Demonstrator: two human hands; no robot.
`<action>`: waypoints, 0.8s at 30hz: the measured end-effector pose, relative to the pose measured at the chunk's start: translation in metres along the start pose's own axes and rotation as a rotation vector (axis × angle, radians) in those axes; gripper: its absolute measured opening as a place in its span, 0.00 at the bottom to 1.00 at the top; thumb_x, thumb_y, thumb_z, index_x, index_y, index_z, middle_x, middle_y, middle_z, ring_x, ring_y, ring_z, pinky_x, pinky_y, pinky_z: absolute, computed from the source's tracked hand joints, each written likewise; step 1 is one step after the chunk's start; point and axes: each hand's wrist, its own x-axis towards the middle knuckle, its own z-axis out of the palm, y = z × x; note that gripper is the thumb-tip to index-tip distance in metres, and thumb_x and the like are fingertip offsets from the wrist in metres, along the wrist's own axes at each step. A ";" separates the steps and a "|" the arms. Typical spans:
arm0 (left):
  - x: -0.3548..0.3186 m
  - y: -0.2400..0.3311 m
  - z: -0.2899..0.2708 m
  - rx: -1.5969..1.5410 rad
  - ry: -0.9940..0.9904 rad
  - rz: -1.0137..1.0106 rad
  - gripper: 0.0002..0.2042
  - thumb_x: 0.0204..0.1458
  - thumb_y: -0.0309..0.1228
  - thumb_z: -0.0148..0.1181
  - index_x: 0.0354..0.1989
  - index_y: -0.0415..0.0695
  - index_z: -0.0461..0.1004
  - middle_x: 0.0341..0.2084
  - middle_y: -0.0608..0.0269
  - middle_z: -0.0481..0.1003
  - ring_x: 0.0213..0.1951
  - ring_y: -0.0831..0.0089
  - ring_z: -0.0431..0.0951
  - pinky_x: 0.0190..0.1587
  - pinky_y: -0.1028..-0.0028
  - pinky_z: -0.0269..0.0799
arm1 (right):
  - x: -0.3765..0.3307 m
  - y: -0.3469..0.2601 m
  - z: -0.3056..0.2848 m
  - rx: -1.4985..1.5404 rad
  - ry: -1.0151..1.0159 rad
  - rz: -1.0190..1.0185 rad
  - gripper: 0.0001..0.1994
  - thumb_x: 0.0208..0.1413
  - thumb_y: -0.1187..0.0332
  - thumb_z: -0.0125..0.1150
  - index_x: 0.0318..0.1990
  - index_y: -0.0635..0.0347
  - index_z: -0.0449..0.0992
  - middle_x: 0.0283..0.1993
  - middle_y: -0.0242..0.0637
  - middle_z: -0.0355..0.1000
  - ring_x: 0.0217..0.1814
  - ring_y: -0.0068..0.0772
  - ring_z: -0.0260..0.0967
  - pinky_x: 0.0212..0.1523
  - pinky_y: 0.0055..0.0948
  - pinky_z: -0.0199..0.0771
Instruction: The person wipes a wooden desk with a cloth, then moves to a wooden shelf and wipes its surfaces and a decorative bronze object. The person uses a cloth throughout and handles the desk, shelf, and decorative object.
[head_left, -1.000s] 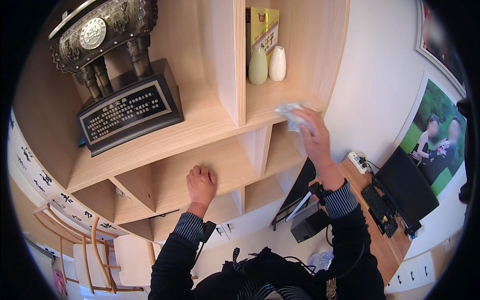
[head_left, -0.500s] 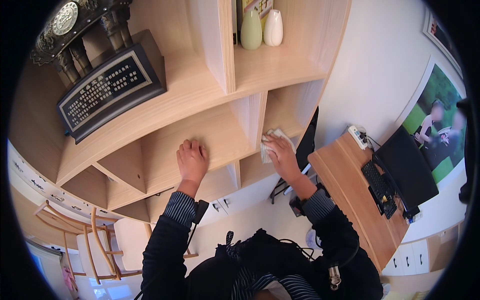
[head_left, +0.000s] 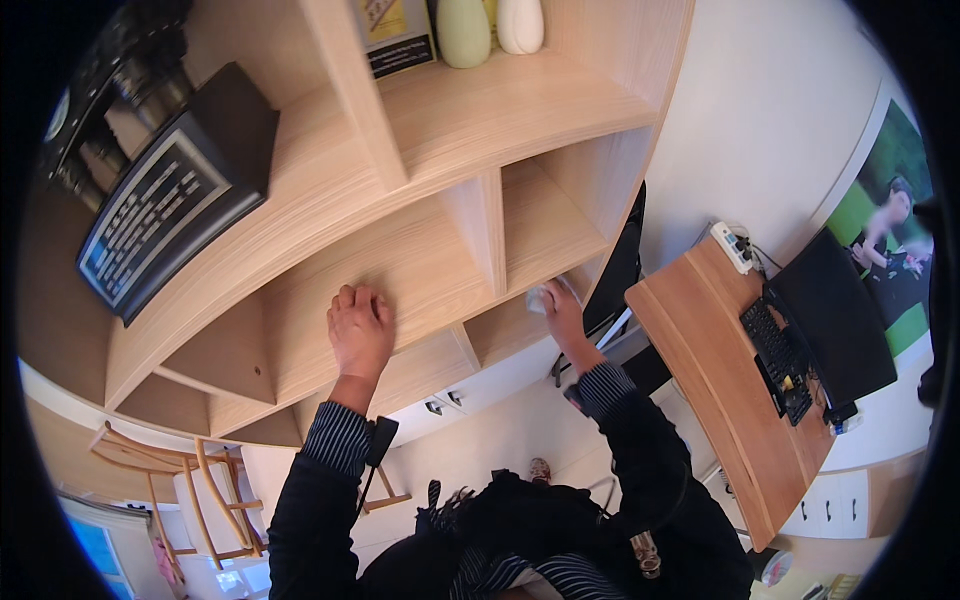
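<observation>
My right hand (head_left: 562, 308) grips a crumpled white cloth (head_left: 537, 299) at the mouth of a lower right compartment of the light wooden shelf unit (head_left: 420, 255). Much of the cloth is covered by my fingers. My left hand (head_left: 361, 325) rests on the board of the wide middle compartment, its fingers curled in and nothing seen in them. To the right of that compartment, beyond an upright divider (head_left: 493, 225), is a smaller one with a bare board.
A dark ornament with an inscribed base (head_left: 160, 215) stands on the upper left shelf. A green vase (head_left: 464, 35) and a white vase (head_left: 520, 25) stand upper right. A wooden desk (head_left: 700, 370) bears a monitor (head_left: 825, 320) and keyboard (head_left: 770, 350). Wooden chairs (head_left: 215, 500) are lower left.
My right hand has moved with the cloth from the small right compartment down to the one below it. My left hand stays on the middle board. The view has shifted.
</observation>
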 end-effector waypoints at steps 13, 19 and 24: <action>0.001 0.003 -0.006 0.023 -0.033 0.005 0.04 0.56 0.27 0.56 0.31 0.40 0.71 0.33 0.51 0.70 0.38 0.50 0.72 0.44 0.54 0.68 | -0.012 0.076 0.153 -0.357 -0.391 0.199 0.25 0.62 0.55 0.57 0.66 0.45 0.72 0.71 0.45 0.63 0.75 0.50 0.56 0.73 0.52 0.55; 0.004 0.007 -0.008 -0.031 -0.012 -0.013 0.04 0.56 0.25 0.55 0.31 0.39 0.70 0.31 0.51 0.69 0.37 0.50 0.71 0.42 0.55 0.68 | -0.063 -0.006 0.141 -0.029 -0.525 0.058 0.24 0.62 0.56 0.57 0.65 0.44 0.72 0.74 0.42 0.61 0.77 0.51 0.53 0.74 0.54 0.52; 0.003 0.007 -0.008 -0.025 0.003 0.004 0.04 0.56 0.25 0.55 0.31 0.39 0.70 0.31 0.51 0.69 0.36 0.50 0.71 0.41 0.55 0.68 | -0.072 0.039 0.041 -0.201 -0.512 -0.261 0.22 0.62 0.63 0.58 0.65 0.45 0.72 0.74 0.42 0.61 0.77 0.50 0.53 0.75 0.53 0.51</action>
